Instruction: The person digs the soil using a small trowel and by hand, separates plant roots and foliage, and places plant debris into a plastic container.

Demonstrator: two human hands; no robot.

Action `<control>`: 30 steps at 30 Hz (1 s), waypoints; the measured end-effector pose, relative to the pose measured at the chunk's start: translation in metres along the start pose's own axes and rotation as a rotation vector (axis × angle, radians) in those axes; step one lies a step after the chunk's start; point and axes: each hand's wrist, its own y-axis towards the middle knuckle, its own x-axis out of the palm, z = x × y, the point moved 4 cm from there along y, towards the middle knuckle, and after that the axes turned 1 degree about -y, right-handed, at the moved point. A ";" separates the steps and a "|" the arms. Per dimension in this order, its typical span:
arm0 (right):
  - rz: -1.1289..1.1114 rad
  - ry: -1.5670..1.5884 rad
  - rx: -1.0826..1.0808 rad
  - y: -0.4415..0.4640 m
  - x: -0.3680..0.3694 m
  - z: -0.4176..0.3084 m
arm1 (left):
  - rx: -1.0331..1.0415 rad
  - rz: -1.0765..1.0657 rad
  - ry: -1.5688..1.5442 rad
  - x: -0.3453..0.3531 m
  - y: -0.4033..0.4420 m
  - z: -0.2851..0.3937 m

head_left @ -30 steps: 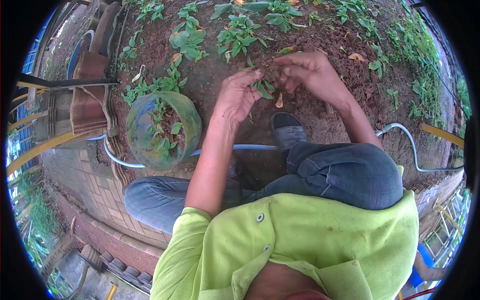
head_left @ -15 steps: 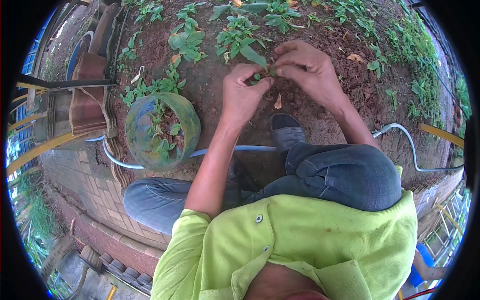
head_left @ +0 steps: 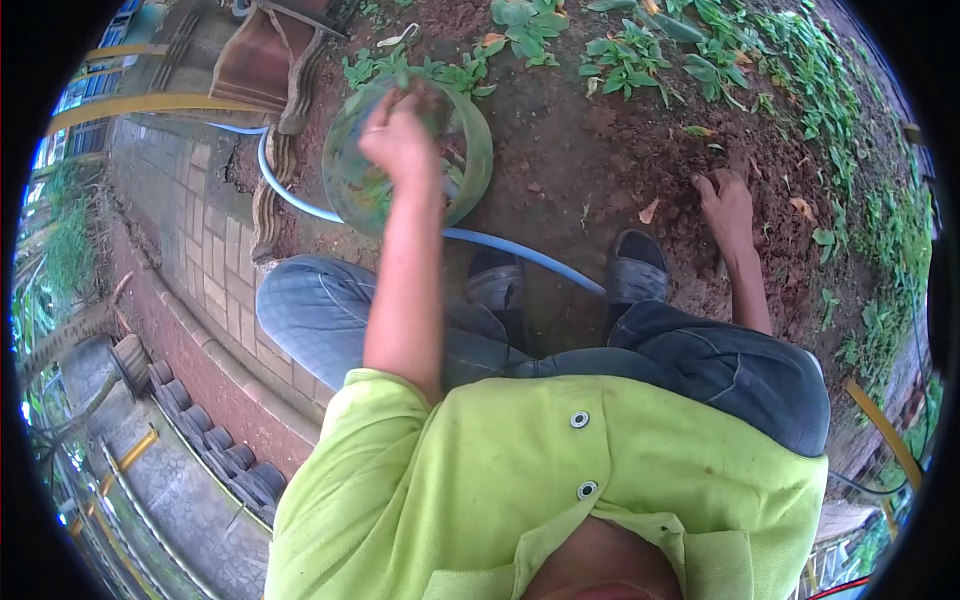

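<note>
My left hand [head_left: 400, 145] is over the mouth of a round, green-stained tub [head_left: 476, 165], blurred by motion. Its fingers look curled closed, and a green smear shows at their tips; what they hold is unclear. Leafy plant pieces [head_left: 378, 190] lie inside the tub, partly hidden by my hand and wrist. Off to the right, my right hand [head_left: 727, 205] reaches down to the loose reddish soil [head_left: 670, 165]. Its fingers are bent together against the ground, and anything between them is too small to make out.
Low leafy plants [head_left: 625, 65] grow along the top of the bed, with more greenery at right. A blue hose [head_left: 520, 252] runs from the tub toward my shoes [head_left: 637, 265]. Roof tiles [head_left: 262, 55] and a brick path [head_left: 215, 240] lie at left. Dry leaves dot the soil.
My hands have parted from the small leafy piece they held together. The left has swung left and over the tub; the right has dropped to the soil. The view has shifted.
</note>
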 end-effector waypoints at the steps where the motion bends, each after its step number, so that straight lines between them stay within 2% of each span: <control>1: -0.003 -0.002 0.007 -0.003 -0.002 0.000 | 0.034 -0.002 0.071 -0.019 0.021 -0.010; 5: 0.002 -0.001 0.052 -0.003 -0.003 0.000 | -0.124 0.060 0.151 -0.050 0.035 -0.033; 7: 0.017 -0.027 0.078 -0.003 -0.002 0.004 | -0.217 -0.043 0.594 -0.045 0.032 -0.048; 9: 0.055 -0.024 -0.061 -0.003 -0.003 0.003 | -0.269 -0.143 0.607 -0.042 0.037 -0.071; 11: 0.113 -0.037 -0.034 -0.007 -0.002 0.010 | -0.335 -0.324 0.545 -0.044 0.050 -0.111; 12: 0.125 -0.107 -0.077 -0.009 -0.001 0.015 | -0.330 -0.397 0.461 -0.047 0.059 -0.131; 14: 0.078 -0.366 0.022 -0.015 0.006 0.030 | -0.364 -0.405 0.619 -0.059 0.070 -0.148; 15: 0.087 -0.384 0.041 -0.020 0.007 0.034 | -0.338 -0.383 0.716 -0.052 0.060 -0.135; 17: -0.094 -0.432 0.301 -0.030 0.016 0.053 | -0.202 -0.402 0.992 -0.029 0.028 -0.082; 18: -0.083 -0.440 0.309 -0.034 0.020 0.062 | -0.199 -0.414 0.982 -0.032 0.034 -0.089; 20: -0.053 -0.465 0.283 -0.041 0.030 0.082 | -0.096 -0.342 1.214 -0.053 0.067 -0.104; 21: -0.011 -0.452 0.254 -0.043 0.030 0.086 | -0.096 -0.349 1.208 -0.055 0.073 -0.102; 24: 0.066 -0.343 0.234 -0.043 0.034 0.099 | -0.002 -0.407 1.287 -0.049 0.075 -0.085; 25: 0.068 -0.349 0.240 -0.044 0.031 0.100 | 0.107 -0.408 1.223 -0.036 0.068 -0.064; 26: 0.117 -0.211 0.317 -0.043 0.023 0.097 | 0.217 -0.405 1.154 -0.021 0.060 -0.040; 27: 0.169 -0.069 0.388 -0.040 0.015 0.092 | 0.222 -0.405 1.146 -0.007 0.048 -0.018; 28: 0.174 -0.068 0.383 -0.036 0.004 0.077 | 0.264 -0.469 1.132 0.009 0.031 0.007; 30: 0.041 0.356 0.447 -0.028 -0.011 0.043 | 0.309 -0.517 1.120 0.025 -0.001 0.041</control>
